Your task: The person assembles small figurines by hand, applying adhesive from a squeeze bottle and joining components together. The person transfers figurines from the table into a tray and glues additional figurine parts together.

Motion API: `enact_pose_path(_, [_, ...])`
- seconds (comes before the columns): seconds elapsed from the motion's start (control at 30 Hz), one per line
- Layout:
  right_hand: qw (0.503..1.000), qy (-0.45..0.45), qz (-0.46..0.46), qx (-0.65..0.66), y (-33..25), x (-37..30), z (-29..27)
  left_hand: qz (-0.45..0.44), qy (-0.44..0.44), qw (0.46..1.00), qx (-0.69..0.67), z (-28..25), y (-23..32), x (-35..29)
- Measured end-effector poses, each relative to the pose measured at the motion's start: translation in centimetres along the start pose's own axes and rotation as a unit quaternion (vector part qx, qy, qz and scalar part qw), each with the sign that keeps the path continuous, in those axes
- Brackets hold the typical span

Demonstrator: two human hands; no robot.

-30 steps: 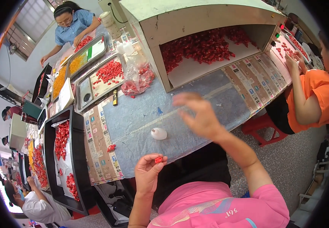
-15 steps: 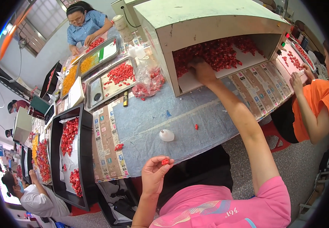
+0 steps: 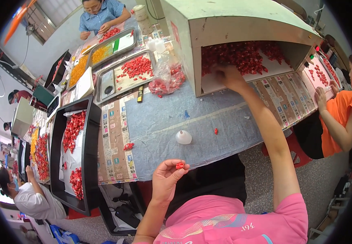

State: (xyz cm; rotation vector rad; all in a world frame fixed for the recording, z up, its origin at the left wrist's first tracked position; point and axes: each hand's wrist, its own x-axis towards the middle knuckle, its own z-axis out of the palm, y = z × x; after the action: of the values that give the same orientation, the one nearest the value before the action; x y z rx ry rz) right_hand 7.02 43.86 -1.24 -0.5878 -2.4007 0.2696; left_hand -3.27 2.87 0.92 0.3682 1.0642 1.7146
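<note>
My left hand (image 3: 166,181) is at the table's near edge, thumb and fingers pinching a small shiny red piece (image 3: 180,166). My right arm reaches forward to the wide opening of a pale box-shaped cabinet (image 3: 249,30). Just inside it, my right hand (image 3: 229,78) is at the left front of a heap of red pieces (image 3: 245,57); its fingers are smeared by motion. A small round whitish squeeze bottle (image 3: 183,137) stands on the blue-grey cloth (image 3: 159,118) in front of me. One loose red piece (image 3: 216,131) lies right of the bottle, and another red cluster (image 3: 128,146) lies to the left.
A deep black tray (image 3: 87,162) with red pieces stands at the left. Beyond the cloth are a metal tray (image 3: 121,90) with red pieces and a phone, a clear bag (image 3: 168,79) and a lighter (image 3: 140,94). Co-workers sit at the far side, right (image 3: 338,122) and left.
The view has shifted slightly, so the scene sits a little differently in the picture. My right hand has moved slightly among the red pieces; my left hand keeps its pinch.
</note>
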Motion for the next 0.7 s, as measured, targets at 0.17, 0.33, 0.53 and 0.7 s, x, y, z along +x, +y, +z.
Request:
enact_pose_path(0.17, [0.882,-0.082,0.249,0.392,-9.4,-4.6,-4.2,0.011,0.015,1.0,0.002,-0.2,0.3,0.1])
enact_pose_path(0.33, [0.777,-0.145,0.291,0.539,-18.5,-11.1,-5.7,0.003,-0.013,1.0,-0.008,0.7,-0.3,1.0])
enact_pose_path(0.53, [0.632,-0.106,0.364,0.676,-23.4,-15.2,-3.2,0.004,-0.024,1.0,-0.009,1.1,-0.8,1.0])
enact_pose_path(0.7, [0.601,-0.068,0.373,0.704,-24.5,-15.6,-2.7,0.039,-0.039,0.998,0.031,1.3,-0.9,0.8])
